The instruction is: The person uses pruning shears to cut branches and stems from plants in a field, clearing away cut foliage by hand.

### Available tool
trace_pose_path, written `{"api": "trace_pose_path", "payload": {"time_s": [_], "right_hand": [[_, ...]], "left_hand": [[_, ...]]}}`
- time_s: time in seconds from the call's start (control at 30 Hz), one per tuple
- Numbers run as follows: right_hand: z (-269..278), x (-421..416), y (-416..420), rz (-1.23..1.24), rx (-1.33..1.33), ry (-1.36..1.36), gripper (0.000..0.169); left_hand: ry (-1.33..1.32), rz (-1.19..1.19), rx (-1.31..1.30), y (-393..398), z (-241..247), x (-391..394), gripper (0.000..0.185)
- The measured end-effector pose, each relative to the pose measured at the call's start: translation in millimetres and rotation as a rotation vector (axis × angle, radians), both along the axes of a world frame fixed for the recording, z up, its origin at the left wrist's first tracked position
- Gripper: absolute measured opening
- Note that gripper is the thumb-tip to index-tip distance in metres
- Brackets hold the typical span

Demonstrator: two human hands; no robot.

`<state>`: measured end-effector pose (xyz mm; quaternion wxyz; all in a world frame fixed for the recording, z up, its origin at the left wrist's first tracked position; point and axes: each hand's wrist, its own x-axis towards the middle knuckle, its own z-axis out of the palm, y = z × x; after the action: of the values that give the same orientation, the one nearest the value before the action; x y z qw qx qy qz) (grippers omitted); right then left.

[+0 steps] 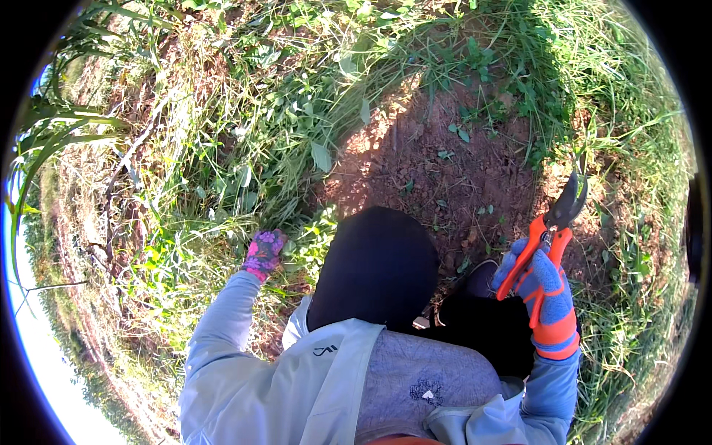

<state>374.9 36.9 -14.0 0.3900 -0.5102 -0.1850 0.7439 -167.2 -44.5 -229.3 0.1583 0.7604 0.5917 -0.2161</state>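
Observation:
My right hand (542, 283), in a blue and orange knit glove, holds pruning shears (548, 242) by their orange handles. The dark blades point away from me and stand apart at the tips. My left hand (265, 255), in a purple and pink floral glove, reaches into low green weeds (300, 245) beside my knee. Its fingers are partly hidden by leaves, so its grip cannot be made out. Reddish-brown bare soil (456, 167) with scattered small leaves lies in front of my knees.
Long grass (617, 72) grows on the right, and tangled grass and weeds (278, 122) on the left. A thin dry branch (119, 172) and tall, broad-bladed leaves (41, 144) are at the far left. My dark shoe (481, 278) rests near the shears.

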Motion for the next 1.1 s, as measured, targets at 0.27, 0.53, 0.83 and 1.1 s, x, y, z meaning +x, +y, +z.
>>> {"api": "trace_pose_path", "payload": {"time_s": [0.27, 0.53, 0.83, 1.1], "right_hand": [[11.2, -0.4, -3.6, 0.003, -0.002, -0.021, 0.047], [17.3, 2.4, -2.8, -0.020, 0.041, -0.062, 0.053], [16.2, 25.9, -1.3, -0.062, -0.128, 0.001, 0.061], [13.4, 26.0, 22.7, -0.067, -0.240, -0.045, 0.070]], "left_hand": [[0.095, 0.103, -0.649, -15.5, 129.2, 9.5, 0.036], [-0.453, 0.145, 0.251, 227.8, 187.7, 160.5, 0.029], [-0.310, 0.405, 0.704, 480.6, 45.9, 250.9, 0.073], [-0.443, -0.141, -0.364, 292.4, -50.0, 444.3, 0.044]]}}
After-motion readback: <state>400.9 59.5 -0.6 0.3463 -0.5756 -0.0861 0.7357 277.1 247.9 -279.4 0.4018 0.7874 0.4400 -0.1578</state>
